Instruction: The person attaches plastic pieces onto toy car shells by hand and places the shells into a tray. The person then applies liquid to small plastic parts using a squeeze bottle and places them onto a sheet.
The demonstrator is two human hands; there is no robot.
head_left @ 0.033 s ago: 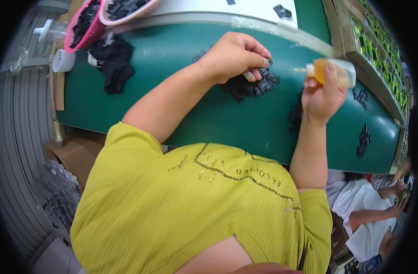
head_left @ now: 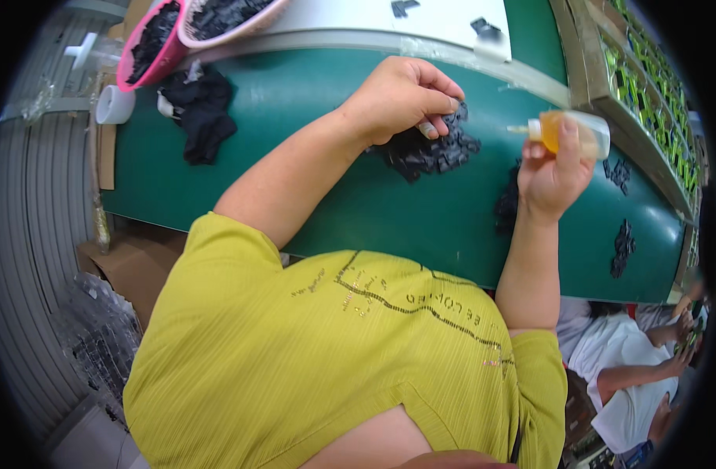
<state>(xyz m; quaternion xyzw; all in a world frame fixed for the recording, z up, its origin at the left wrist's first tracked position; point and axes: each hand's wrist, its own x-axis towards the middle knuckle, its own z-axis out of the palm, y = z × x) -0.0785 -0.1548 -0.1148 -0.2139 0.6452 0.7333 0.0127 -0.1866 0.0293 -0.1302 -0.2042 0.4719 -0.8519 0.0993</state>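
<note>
My left hand is over a pile of small black plastic parts on the green table. Its thumb and forefinger are pinched together at the pile's upper edge; what they hold, if anything, blends with the black parts. To the right, my right hand grips a clear squeeze bottle with orange-yellow liquid in it. The bottle lies sideways in the air, its thin nozzle pointing left toward the pile, apart from the left hand. More black parts lie beside my right wrist, partly hidden by it.
A pink basket and a paler one hold black parts at the far left. Near them are a black cloth and a white roll. Small black clusters lie at right, below a rack of green items. A person sits lower right.
The whole view has shifted slightly, with the baskets and cloth a little lower and further right. Both hands keep nearly the same pose, and the bottle stays in my right hand.
</note>
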